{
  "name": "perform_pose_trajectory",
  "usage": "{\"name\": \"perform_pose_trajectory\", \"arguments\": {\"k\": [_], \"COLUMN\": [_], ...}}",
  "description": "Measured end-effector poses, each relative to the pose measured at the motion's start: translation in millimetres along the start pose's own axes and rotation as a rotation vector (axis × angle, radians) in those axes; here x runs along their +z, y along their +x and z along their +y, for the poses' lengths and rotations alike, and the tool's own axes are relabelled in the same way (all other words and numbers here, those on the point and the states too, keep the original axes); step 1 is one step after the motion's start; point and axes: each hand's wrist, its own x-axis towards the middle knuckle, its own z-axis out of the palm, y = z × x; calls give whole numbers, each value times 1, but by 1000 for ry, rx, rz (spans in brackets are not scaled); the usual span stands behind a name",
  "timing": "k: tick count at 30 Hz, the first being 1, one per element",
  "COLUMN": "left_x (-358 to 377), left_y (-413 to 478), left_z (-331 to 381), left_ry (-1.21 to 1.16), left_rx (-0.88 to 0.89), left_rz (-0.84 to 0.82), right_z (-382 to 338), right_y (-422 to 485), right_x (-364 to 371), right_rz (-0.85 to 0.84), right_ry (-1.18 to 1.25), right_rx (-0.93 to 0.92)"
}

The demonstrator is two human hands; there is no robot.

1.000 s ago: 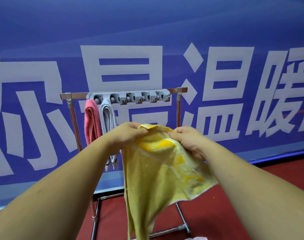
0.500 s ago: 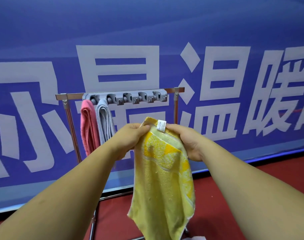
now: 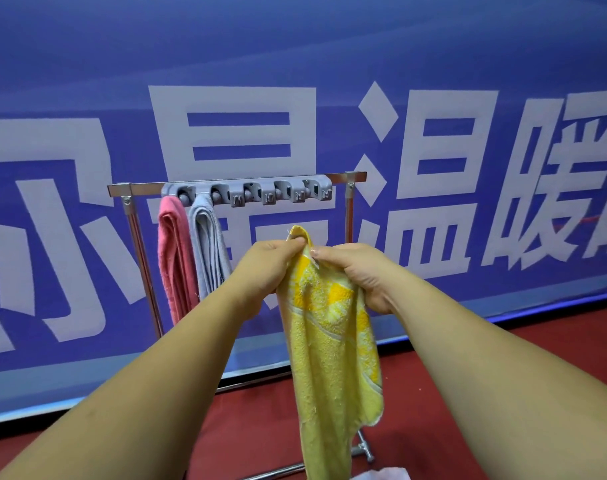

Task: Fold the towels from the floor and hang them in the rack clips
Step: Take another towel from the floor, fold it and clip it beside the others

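Note:
A yellow towel (image 3: 333, 344) hangs folded lengthwise in front of me, bunched at its top. My left hand (image 3: 267, 268) pinches the top fold from the left. My right hand (image 3: 357, 275) grips the same top edge from the right, and the two hands nearly touch. Behind them stands a metal rack (image 3: 135, 189) with a grey clip bar (image 3: 260, 194). A pink towel (image 3: 173, 261) hangs in the leftmost clip and a grey towel (image 3: 208, 251) in the clip beside it. The clips to the right hold nothing.
A blue banner (image 3: 329, 46) with large white characters fills the wall behind the rack. The floor (image 3: 433, 372) is dark red. A pale cloth edge (image 3: 381, 474) shows at the bottom of the frame. The rack's foot (image 3: 364, 448) sits below the yellow towel.
My hands have drawn closer together, gathering the yellow towel's top into a narrower bunch. The towel hangs longer and slimmer than before.

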Motion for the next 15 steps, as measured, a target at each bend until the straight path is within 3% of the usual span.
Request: {"name": "perform_pose_trajectory", "arguments": {"k": [15], "left_x": [11], "left_y": [-14], "left_z": [-1], "left_ry": [268], "left_rx": [164], "left_rz": [51], "right_z": [17], "right_y": [11], "right_x": [-6], "right_rz": [60], "right_ry": [-502], "right_rx": [-174]}}
